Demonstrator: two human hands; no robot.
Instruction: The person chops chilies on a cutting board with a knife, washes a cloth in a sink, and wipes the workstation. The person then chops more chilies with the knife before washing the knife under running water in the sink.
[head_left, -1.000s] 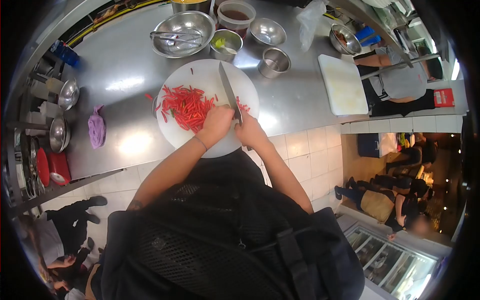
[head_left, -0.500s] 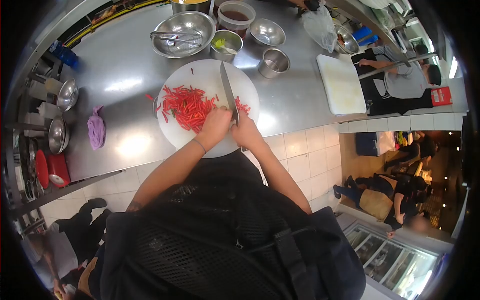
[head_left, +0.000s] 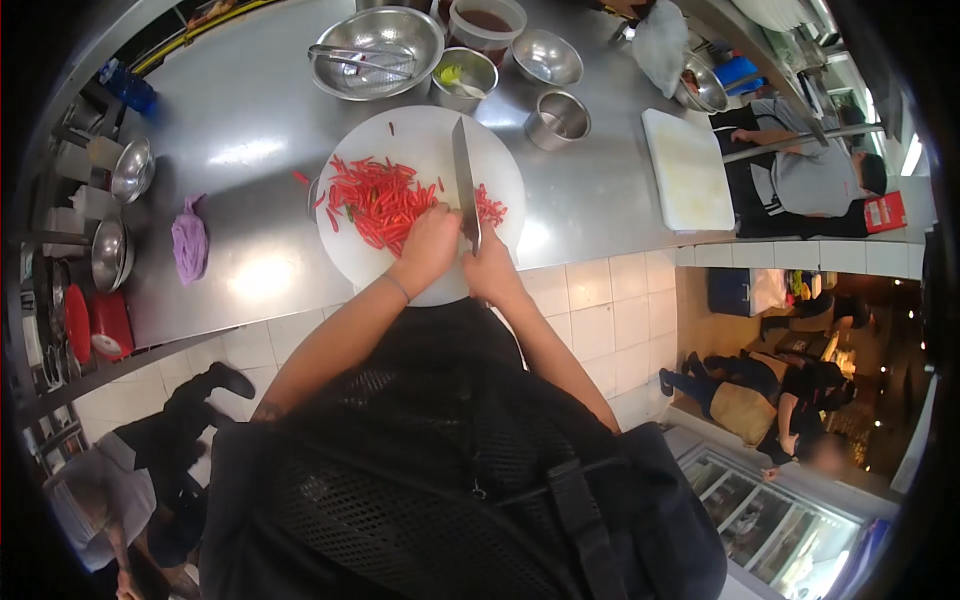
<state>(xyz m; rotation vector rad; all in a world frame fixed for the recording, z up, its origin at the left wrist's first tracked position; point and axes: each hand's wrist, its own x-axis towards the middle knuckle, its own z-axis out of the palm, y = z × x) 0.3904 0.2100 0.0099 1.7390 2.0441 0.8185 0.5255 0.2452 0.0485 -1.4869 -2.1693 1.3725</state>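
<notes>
Your two hands are close together over the near part of the round white board (head_left: 420, 128), at the near edge of the counter (head_left: 235, 190). Your right hand (head_left: 490, 272) is closed around the handle of the knife (head_left: 463, 165), with the blade pointing away from you towards the counter's far edge. Your left hand (head_left: 430, 243) is curled low on the board just beside the blade; its fingertips are partly hidden, so I cannot tell whether they pinch anything. The pile of red chillies (head_left: 378, 207) lies to the left of the knife, reaching your left hand, and the small cut pieces (head_left: 490, 207) lie to its right. The main risk, as I judge it, is a nicked fingertip: your left fingers are very near the edge, and a fingertip left uncurled or a glance away could put one under the steel. Slick chilli skins could also roll and let the blade skid sideways. The pile spreads to the board's left rim, and a stray chilli (head_left: 301, 177) lies beyond it on the counter, so a nudge from your left wrist could push more off. If the board slid towards you, it could tip at the near edge.
</notes>
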